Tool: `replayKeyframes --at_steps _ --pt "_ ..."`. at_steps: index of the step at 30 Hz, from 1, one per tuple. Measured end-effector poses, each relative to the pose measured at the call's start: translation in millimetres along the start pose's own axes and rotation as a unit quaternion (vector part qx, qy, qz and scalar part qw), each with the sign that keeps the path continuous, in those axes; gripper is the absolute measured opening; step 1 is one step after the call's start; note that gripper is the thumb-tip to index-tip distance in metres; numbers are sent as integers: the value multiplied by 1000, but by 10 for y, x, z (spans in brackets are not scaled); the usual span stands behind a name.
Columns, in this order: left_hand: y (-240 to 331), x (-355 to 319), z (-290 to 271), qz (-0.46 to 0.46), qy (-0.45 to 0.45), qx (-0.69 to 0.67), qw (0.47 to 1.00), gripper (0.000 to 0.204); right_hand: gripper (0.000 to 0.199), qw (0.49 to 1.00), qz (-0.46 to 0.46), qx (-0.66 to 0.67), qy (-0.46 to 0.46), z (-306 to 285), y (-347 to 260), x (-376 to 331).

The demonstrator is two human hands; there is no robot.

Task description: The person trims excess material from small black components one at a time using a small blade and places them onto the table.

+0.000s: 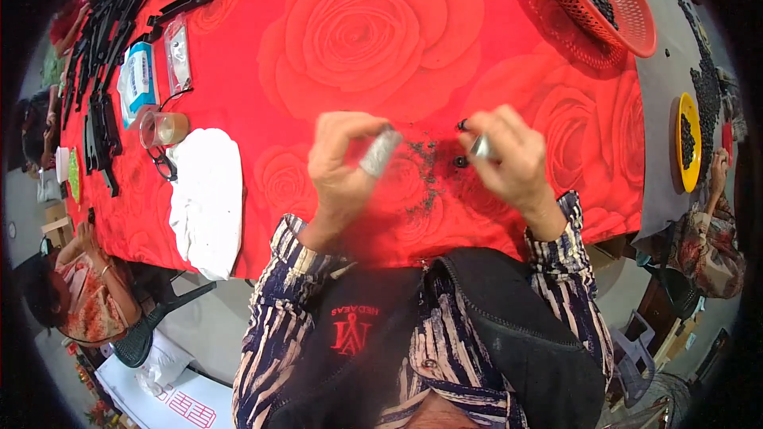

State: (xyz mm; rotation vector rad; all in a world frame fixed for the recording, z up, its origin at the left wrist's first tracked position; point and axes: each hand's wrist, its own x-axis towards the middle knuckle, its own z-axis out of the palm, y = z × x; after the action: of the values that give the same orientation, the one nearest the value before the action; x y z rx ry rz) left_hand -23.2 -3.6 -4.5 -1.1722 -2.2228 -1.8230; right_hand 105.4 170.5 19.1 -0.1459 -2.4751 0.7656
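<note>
A matt red rose-print cloth (pixel 381 48) covers the table; left of it lie a white fabric rag (pixel 208 199) and clear glass cup (pixel 163 129), right a red plastic mesh basket (pixel 612 0).

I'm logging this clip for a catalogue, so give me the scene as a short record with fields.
surface: table under a red rose-print cloth
left hand: raised, one finger wrapped in grey tape
right hand: pinches a small silvery piece
between hands: small black parts and dark specks on the cloth
left side: white cloth, glass cup, black plastic pieces
right side: red basket, yellow dish, both holding black bits
</note>
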Motion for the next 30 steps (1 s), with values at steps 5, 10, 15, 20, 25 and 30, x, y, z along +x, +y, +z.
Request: replayKeyframes --at_steps 5,10,15,20,25,30 --pt "-159 87 -97 22 12 209 978 22 26 995 52 -86 -26 13 -11 40" --pt "-96 95 -106 20 -8 294 956 23 27 979 88 -175 -59 100 62 8" --pt "11 58 -108 70 31 245 966 30 26 996 -27 -87 -9 104 90 6" --pt "317 -51 -61 -372 -160 -348 846 18 27 986 -167 2 18 108 -88 2" --pt "269 -50 -94 -443 -267 -417 747 14 42 978 -202 39 -26 156 -155 -57" --pt "139 -36 -112 -456 -338 -430 702 13 45 971 -158 170 -65 154 -158 -61"
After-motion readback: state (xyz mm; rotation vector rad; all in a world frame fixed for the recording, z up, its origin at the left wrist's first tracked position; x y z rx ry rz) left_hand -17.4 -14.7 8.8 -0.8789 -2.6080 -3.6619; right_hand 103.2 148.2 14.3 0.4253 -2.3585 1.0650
